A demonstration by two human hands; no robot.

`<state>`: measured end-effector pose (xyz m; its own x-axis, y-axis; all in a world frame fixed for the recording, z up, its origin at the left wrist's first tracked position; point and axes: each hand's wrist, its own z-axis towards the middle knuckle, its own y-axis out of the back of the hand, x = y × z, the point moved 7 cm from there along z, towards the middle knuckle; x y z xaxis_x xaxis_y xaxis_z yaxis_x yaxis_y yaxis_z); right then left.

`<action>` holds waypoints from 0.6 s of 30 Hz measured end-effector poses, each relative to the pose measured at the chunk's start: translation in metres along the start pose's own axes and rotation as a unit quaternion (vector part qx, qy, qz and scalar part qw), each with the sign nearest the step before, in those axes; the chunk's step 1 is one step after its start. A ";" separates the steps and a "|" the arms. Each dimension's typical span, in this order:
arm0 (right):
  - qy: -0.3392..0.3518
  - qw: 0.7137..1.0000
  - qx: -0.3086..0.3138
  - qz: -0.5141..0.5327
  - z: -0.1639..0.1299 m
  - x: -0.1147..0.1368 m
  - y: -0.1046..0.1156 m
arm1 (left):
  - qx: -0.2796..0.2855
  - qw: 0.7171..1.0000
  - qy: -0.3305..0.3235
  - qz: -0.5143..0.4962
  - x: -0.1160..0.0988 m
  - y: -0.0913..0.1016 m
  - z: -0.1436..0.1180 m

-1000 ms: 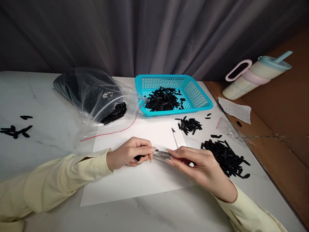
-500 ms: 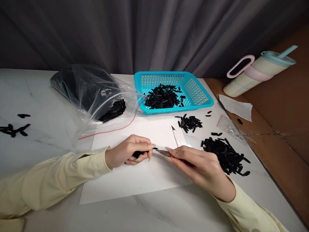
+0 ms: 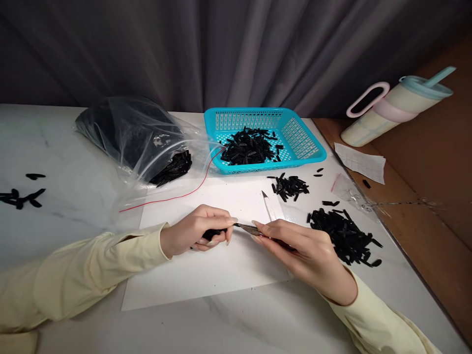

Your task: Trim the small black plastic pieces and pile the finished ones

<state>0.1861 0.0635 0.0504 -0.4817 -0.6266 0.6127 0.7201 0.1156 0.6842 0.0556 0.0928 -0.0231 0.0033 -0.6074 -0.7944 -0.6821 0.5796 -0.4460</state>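
Observation:
My left hand (image 3: 206,227) is closed over the white sheet (image 3: 177,280), with small black strips (image 3: 214,233) in the palm. One strip's tip pokes out between its thumb and forefinger. In my right hand (image 3: 302,250) is a craft knife (image 3: 250,229), pinched near its metal blade. The blade's point meets or nearly meets the tip of that strip; I cannot tell if they touch. Much of the knife's handle is hidden by the fingers. Just beyond the right hand, a second pointed blade (image 3: 271,207) lies on the sheet.
A blue basket (image 3: 269,167) holds many black strips. Left of it lies a clear zip bag (image 3: 129,132) with more strips. Piles of strips (image 3: 341,236) lie at right, a few strips (image 3: 22,199) far left. A tumbler (image 3: 394,113) and paper slip (image 3: 361,163) stand on the brown surface.
The knife's blade tip has shifted slightly up and left, closer to my left thumb, and less of the strip shows beyond the fingertips. My left hand has hardly moved.

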 end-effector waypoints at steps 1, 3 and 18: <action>-0.001 1.000 0.002 0.000 0.000 0.000 0.000 | -0.001 1.000 0.000 0.002 0.000 0.000 0.000; -0.004 1.000 0.006 -0.002 0.000 0.000 0.000 | -0.003 1.000 0.000 0.005 -0.001 0.000 -0.001; -0.038 0.999 0.026 0.011 0.000 -0.006 -0.003 | -0.005 1.000 0.002 0.015 -0.001 0.002 0.000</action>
<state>0.1870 0.0674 0.0449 -0.5039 -0.5640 0.6542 0.7044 0.1700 0.6891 0.0541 0.0947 -0.0229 -0.0202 -0.5914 -0.8061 -0.6896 0.5920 -0.4170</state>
